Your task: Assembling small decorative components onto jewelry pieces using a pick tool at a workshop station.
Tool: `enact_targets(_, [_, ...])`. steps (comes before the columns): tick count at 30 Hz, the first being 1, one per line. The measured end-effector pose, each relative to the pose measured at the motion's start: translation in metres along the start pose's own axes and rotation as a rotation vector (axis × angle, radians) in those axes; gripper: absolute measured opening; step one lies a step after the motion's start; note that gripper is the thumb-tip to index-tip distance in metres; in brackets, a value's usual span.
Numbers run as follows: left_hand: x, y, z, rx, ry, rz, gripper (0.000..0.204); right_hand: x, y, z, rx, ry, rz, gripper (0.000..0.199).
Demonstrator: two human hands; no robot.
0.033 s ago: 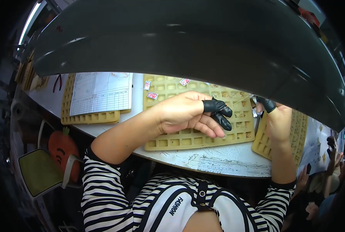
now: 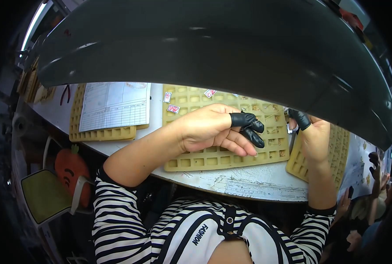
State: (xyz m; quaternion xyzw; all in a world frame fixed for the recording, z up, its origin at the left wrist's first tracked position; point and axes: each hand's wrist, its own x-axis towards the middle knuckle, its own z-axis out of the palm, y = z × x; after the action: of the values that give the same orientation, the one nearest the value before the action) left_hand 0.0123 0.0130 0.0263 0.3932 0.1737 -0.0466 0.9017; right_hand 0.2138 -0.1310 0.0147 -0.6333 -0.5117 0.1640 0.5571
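The tan gridded moulded tray [image 2: 213, 160] lies flat on the white worktop [image 2: 257, 187], under the left hand [image 2: 209, 130], whose black-capped fingers [image 2: 248, 127] curl loosely, holding nothing. The right hand [image 2: 314, 136] pinches a small metal piece [image 2: 289, 128].

Nothing has moved: the left hand [image 2: 209, 130] lies just as before on the yellow grid tray [image 2: 213, 160], black-capped fingers [image 2: 248, 125] pointing to 3 o'clock, and the right hand [image 2: 315, 136] is in the same spot at the tray's 3 o'clock edge
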Motion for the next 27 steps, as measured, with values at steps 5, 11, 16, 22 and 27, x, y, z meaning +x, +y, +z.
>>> enact_targets(5, [0.000, 0.000, -0.005, -0.085, -0.027, 0.004, 0.031, -0.007, -0.027, 0.022, 0.250, -0.167, 0.258, 0.015])
enact_targets(11, [-0.001, 0.002, -0.005, -0.095, -0.058, 0.011, 0.033, -0.006, -0.032, 0.020, -0.060, -0.401, 0.112, 0.018])
enact_targets(16, [-0.005, 0.000, 0.002, -0.052, -0.067, 0.004, 0.027, -0.008, -0.026, 0.027, -0.235, -0.355, 0.011, 0.026])
enact_targets(22, [-0.004, -0.004, 0.006, 0.060, 0.042, -0.028, 0.022, -0.006, -0.035, 0.033, -0.157, -0.350, -0.101, 0.014])
enact_targets(27, [-0.007, 0.000, 0.009, 0.103, 0.063, -0.031, 0.017, -0.005, -0.027, 0.030, -0.351, -0.264, -0.440, 0.015])
